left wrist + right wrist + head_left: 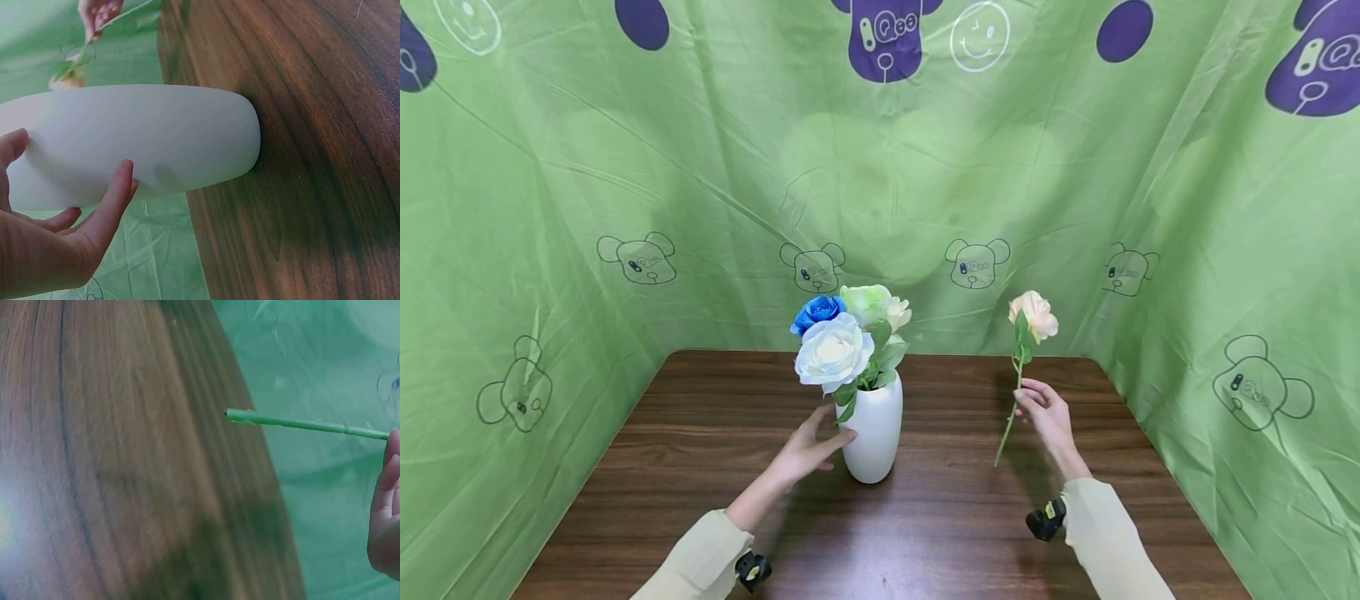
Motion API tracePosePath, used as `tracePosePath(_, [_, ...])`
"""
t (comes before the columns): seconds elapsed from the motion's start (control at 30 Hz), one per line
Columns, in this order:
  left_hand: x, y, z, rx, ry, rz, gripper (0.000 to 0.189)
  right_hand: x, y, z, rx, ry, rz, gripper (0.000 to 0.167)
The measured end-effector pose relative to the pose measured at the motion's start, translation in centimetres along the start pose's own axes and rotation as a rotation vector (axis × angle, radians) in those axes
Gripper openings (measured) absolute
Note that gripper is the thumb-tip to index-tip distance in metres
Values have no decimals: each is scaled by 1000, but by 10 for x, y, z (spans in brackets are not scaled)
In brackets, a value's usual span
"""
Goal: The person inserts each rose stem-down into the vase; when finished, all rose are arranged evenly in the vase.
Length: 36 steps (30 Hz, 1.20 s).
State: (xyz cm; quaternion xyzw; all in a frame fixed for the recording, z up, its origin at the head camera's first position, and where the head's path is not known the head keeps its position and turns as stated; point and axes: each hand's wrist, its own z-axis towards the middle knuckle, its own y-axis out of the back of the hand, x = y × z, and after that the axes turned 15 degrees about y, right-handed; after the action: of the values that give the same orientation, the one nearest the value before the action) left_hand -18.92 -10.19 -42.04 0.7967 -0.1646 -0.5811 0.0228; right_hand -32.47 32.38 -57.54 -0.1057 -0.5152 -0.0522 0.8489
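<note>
A white vase (874,429) stands upright on the wooden table, holding several artificial flowers: a pale blue-white rose (833,352), a blue rose (818,314), a light green bloom (866,304) and a cream one (898,313). My left hand (808,450) is spread at the vase's left side, its fingertips right at the white wall (144,137). Off to the right, my right hand (1047,414) pinches a peach rose (1034,317) by its green stem, bloom up. The stem's lower end (240,415) juts out below those fingers (384,494).
The brown table (715,433) has a green printed cloth (895,167) hanging behind it and along both sides. A black wrist camera (1047,518) sits under the right sleeve, another (752,571) under the left.
</note>
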Motion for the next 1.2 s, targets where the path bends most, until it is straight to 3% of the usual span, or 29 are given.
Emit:
tracePosePath(0.13, [0,0,0,1,-4,2,57,-37,0,15,52,119,-34,37])
tracePosePath(0.27, [0,0,0,3,-5,5,57,-43,-10,20,133,238,36,37])
tracePosePath(0.4, [0,1,-1,6,1,0,58,-2,-33,17,227,306,195,37])
tracePosePath(0.5, [-1,1,-1,7,5,-5,58,60,-62,5,238,298,247,34])
tracePosePath(0.53, [-1,1,-1,8,6,-7,58,63,-68,5,258,345,291,35])
tracePosePath(0.63, [-1,0,-1,8,6,-9,58,130,-99,-11,207,333,244,32])
tracePosePath(0.77, [-1,0,-1,9,4,-7,58,184,-127,-22,147,324,171,23])
tracePosePath(0.93, [0,0,-1,9,7,-9,59,211,-148,-22,69,280,267,22])
tracePosePath(1.2, [0,0,-1,14,0,-11,59,235,-173,-19,-79,203,471,21])
